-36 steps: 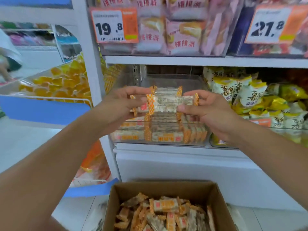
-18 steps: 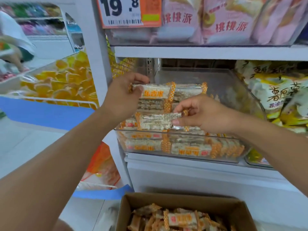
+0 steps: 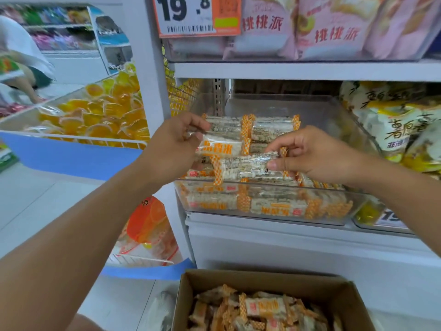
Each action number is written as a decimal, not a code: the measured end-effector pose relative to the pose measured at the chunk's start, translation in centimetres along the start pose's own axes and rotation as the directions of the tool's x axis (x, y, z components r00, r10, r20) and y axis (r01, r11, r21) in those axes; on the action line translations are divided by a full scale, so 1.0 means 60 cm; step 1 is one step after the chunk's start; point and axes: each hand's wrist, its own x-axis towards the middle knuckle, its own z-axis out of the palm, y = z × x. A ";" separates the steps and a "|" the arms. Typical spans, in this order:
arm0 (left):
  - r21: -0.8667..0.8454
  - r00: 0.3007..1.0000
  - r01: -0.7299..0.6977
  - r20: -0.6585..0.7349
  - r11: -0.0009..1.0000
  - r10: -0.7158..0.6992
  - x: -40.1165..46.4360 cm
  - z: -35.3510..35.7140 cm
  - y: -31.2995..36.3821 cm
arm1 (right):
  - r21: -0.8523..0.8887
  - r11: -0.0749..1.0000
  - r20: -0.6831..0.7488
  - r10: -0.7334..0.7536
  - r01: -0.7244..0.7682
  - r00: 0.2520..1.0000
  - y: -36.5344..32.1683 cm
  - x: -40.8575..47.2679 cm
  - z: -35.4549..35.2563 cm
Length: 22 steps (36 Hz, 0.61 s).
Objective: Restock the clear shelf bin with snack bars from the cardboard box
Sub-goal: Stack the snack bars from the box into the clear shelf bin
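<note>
The clear shelf bin point(image 3: 329, 111) sits on the lower shelf, holding rows of white snack bars with orange checked ends. My left hand point(image 3: 171, 149) grips a small stack of bars point(image 3: 224, 132) over the bin's left side. My right hand point(image 3: 310, 156) pinches the right end of a single bar point(image 3: 243, 166) just above the bin's front wall. The open cardboard box point(image 3: 262, 280) stands on the floor below, with several loose bars point(image 3: 260, 309) inside.
Pink snack bags point(image 3: 310, 29) fill the shelf above, behind a 19.8 price tag point(image 3: 198, 15). Yellow-white bags point(image 3: 393, 130) sit right of the bin. A bin of orange jelly cups point(image 3: 100, 113) stands at left. A person point(image 3: 19, 58) bends in the far-left aisle.
Both hands have moved forward over the bin. My right hand has drawn one bar down and apart from the stack, which stays in my left hand. The camera has moved closer.
</note>
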 end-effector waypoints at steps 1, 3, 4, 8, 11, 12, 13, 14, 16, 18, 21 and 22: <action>-0.008 1.000 0.018 0.008 1.000 -0.018 -0.005 0.002 0.000 | -0.004 1.000 -0.008 0.014 -0.014 1.000 0.000 -0.001 0.000; -0.020 0.998 0.058 0.026 0.998 -0.058 -0.013 0.006 0.002 | -0.010 0.999 -0.022 0.033 -0.033 0.999 -0.001 -0.003 0.000; -0.026 0.996 0.081 0.039 0.996 -0.080 -0.016 0.008 0.002 | -0.016 0.999 -0.036 0.033 -0.033 0.999 0.001 -0.002 -0.001; -0.065 0.989 0.140 0.065 0.988 -0.136 -0.018 0.007 -0.002 | -0.050 0.998 -0.047 0.041 -0.043 0.998 0.004 -0.008 -0.006; -0.107 0.984 0.170 0.078 0.980 -0.162 -0.016 0.005 -0.003 | -0.053 0.998 -0.060 0.042 -0.045 0.997 0.006 -0.015 -0.009; -0.120 0.981 0.187 0.079 0.975 -0.178 -0.015 0.005 -0.002 | -0.044 0.998 -0.066 0.043 -0.046 0.997 0.007 -0.017 -0.010; -0.125 0.979 0.198 0.081 0.972 -0.189 -0.013 0.005 -0.002 | -0.026 0.998 -0.070 0.048 -0.050 0.996 0.008 -0.019 -0.011; -0.126 0.978 0.202 0.085 0.971 -0.192 -0.011 0.006 -0.002 | -0.004 0.999 -0.068 0.053 -0.053 0.996 0.007 -0.020 -0.013; -0.126 0.979 0.192 0.092 0.973 -0.181 -0.006 0.008 -0.002 | 0.021 0.998 -0.060 0.056 -0.055 0.997 0.006 -0.021 -0.017; -0.124 0.983 0.172 0.089 0.977 -0.162 -0.001 0.012 -0.003 | 0.017 0.999 -0.032 0.037 -0.036 0.999 0.003 -0.023 -0.023; -0.111 0.987 0.150 0.070 0.982 -0.143 0.006 0.021 -0.004 | -0.014 0.999 0.025 0.029 -0.029 0.999 0.004 -0.024 -0.028; -0.109 0.988 0.147 0.062 0.983 -0.140 0.008 0.024 -0.004 | -0.030 0.999 0.033 0.031 -0.030 0.999 0.007 -0.023 -0.024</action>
